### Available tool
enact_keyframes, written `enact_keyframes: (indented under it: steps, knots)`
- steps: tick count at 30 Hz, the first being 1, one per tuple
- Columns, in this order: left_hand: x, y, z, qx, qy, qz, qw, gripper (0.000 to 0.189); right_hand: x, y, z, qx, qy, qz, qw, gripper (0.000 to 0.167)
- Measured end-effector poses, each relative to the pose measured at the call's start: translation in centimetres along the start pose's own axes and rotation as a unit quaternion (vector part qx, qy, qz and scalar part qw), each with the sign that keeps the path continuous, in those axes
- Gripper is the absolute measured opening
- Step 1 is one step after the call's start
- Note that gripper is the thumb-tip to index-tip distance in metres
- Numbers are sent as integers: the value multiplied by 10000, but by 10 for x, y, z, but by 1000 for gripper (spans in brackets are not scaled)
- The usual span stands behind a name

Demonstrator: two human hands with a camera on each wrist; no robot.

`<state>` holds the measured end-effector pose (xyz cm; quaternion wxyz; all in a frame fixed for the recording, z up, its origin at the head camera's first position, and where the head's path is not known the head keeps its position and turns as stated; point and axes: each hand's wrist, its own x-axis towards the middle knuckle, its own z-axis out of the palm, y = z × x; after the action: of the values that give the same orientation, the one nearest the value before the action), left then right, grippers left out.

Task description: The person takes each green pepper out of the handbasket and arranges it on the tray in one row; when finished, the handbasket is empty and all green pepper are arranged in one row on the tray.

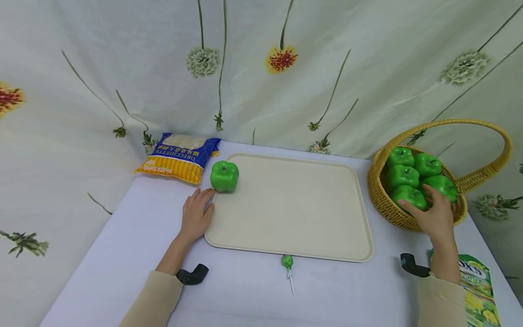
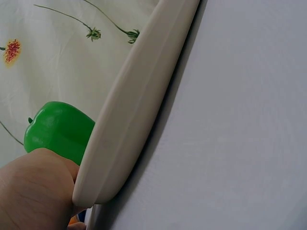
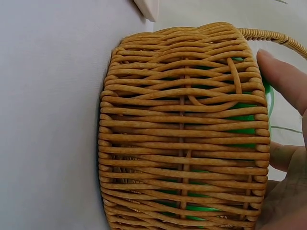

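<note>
In the head view a green bell pepper [image 1: 224, 176] sits at the upper left corner of the beige tray [image 1: 286, 204]. My left hand [image 1: 197, 215] holds the tray's left rim, its thumb over the edge and its fingertips close below that pepper. At the right, my right hand [image 1: 438, 215] reaches into the wicker basket [image 1: 377, 197], thumb and fingers around the front green bell pepper [image 1: 408, 196]. Several more green bell peppers [image 1: 402, 176] lie in the basket. The basket's woven side [image 3: 182, 134] hides most of the held pepper in the right wrist view.
A blue and yellow orecchiette pasta bag [image 1: 180, 156] lies behind the tray's left side. In front of the tray is a green lollipop [image 1: 288, 262]. A green and yellow bag [image 1: 478, 290] lies beside my right forearm. The basket's tall handle [image 1: 470, 121] arches over it.
</note>
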<state>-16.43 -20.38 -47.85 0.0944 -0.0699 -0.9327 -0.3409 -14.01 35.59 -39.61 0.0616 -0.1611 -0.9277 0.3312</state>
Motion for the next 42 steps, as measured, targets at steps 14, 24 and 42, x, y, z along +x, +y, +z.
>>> enact_keyframes:
  steps: [14, 24, 42]
  knots:
    - [0, -2, 0, 13, 43, 31, 10000, 43, 3, -2, -2, -442, -289, -102, 9986, 91]
    - [0, -2, 0, -1, 6, 25, 10000, 43, 0, 0, -1, -469, -168, -159, 9986, 90]
    - [-1, -2, 1, -17, 13, 35, 10000, 43, 1, -2, -3, 189, 28, 340, 9992, 89]
